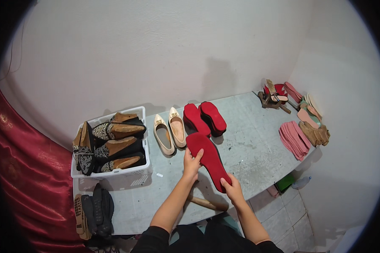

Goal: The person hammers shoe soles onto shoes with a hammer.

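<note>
A red shoe insole (pixel 211 162) with a dark edge is held between my two hands above the table. My left hand (pixel 192 165) is closed on its side near the broad end, thumb lying on the red face. At the narrow end, my right hand (pixel 234 189) pinches it, thumb on top. Two stacks of similar red insoles (pixel 213 118) stand just beyond. Left of them sits a pair of cream pointed flats, one shoe (pixel 177 130) beside the other (pixel 164 137). Below the held insole, a wooden handle (pixel 207 203) lies near the table's front edge, partly hidden by my left arm.
A white plastic basket (pixel 114 174) full of dark embroidered shoes stands on the left, with black and tan soles (pixel 98 211) before it. Pink insoles (pixel 294 140), tan pieces (pixel 314 133) and a hammer-like tool (pixel 267 101) lie at the right. Walls border the grey table (pixel 253 164).
</note>
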Tool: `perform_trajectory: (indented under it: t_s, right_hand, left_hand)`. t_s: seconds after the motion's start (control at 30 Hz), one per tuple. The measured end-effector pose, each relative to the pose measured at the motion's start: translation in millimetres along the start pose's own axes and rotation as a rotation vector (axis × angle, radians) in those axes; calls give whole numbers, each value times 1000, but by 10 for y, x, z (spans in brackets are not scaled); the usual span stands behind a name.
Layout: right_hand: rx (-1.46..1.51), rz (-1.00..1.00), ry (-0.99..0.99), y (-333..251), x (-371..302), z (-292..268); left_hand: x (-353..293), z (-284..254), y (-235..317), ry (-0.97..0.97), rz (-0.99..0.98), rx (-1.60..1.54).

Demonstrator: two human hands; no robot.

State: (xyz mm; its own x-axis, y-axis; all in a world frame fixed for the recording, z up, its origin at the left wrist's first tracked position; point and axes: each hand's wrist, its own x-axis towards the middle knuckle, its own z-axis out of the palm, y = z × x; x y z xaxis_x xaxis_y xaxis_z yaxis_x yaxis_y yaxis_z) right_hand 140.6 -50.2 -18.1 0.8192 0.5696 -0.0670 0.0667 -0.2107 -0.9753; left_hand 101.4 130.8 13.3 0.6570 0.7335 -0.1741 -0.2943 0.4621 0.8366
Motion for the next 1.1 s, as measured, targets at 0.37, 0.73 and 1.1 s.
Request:
perform_trajectory:
  t_s: [0.37,0.73,1.1]
  right_hand:
    - [-241,-68,101,-127,2086,-171]
    - [-528,-176,23,-25,2783,10]
    - [-785,-227,-36,-277,2788,22]
  left_hand:
    - [2148,872,-99,92,-104,544]
    - [3091,872,-215,275,-199,1381]
    - [3334,723,-422,186,-173,1690]
